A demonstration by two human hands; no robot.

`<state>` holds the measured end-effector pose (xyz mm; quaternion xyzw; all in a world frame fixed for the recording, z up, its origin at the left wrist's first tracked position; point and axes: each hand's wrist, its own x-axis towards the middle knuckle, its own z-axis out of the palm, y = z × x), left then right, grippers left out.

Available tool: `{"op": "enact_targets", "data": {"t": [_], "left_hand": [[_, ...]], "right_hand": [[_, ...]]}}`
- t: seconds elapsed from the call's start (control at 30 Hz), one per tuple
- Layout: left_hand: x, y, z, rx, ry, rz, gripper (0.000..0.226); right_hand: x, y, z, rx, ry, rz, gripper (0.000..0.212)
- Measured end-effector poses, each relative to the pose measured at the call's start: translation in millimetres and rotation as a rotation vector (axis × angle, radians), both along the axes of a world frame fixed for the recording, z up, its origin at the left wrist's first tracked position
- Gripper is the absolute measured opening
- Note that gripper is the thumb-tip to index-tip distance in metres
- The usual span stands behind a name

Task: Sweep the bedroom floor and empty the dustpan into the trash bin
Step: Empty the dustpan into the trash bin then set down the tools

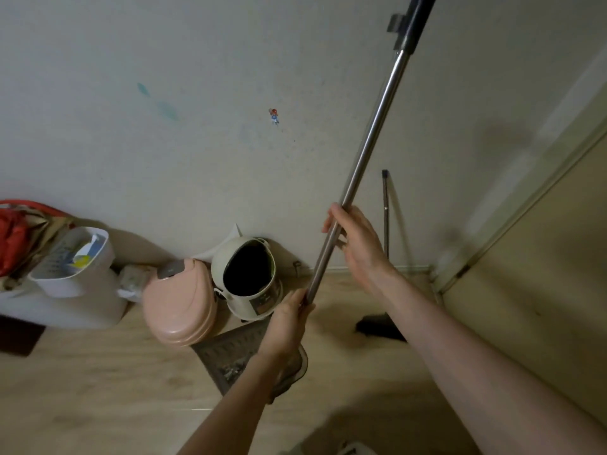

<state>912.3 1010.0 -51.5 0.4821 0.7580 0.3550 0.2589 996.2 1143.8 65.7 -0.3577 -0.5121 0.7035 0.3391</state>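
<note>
A grey long-handled dustpan (226, 356) hangs tilted just above the wooden floor, with dark debris lying in it. Its metal handle (371, 142) runs up to the top right. My left hand (285, 323) grips the handle low down, just above the pan. My right hand (358, 244) holds the handle higher up, thumb and fingers loosely round it. The white trash bin (230, 257) stands against the wall right behind the pan, its pink lid (180, 307) flipped open to the left. A broom (386, 218) leans on the wall to the right, black bristles (377, 326) on the floor.
A white container (75, 280) holding papers sits on a low white box at the left, beside a red bag (13, 238). A beige cabinet or door (542, 290) fills the right side. A small sticker (273, 115) is on the wall.
</note>
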Motion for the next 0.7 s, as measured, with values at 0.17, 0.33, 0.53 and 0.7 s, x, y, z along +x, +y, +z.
{"op": "enact_targets", "data": {"t": [0.17, 0.33, 0.53, 0.7], "left_hand": [[-8, 9, 13, 0.106, -0.167, 0.021, 0.021], [-11, 11, 18, 0.172, -0.166, 0.202, 0.018], [-44, -38, -35, -0.216, -0.275, 0.49, 0.051], [-89, -65, -82, -0.549, -0.24, 0.351, 0.073]], "right_hand": [[3, -30, -77, 0.168, -0.431, 0.304, 0.028], [-34, -38, -108, 0.469, -0.55, 0.206, 0.029], [-75, -30, -115, 0.658, -0.588, 0.3, 0.035], [-135, -14, -109, 0.778, -0.618, 0.33, 0.033]]}}
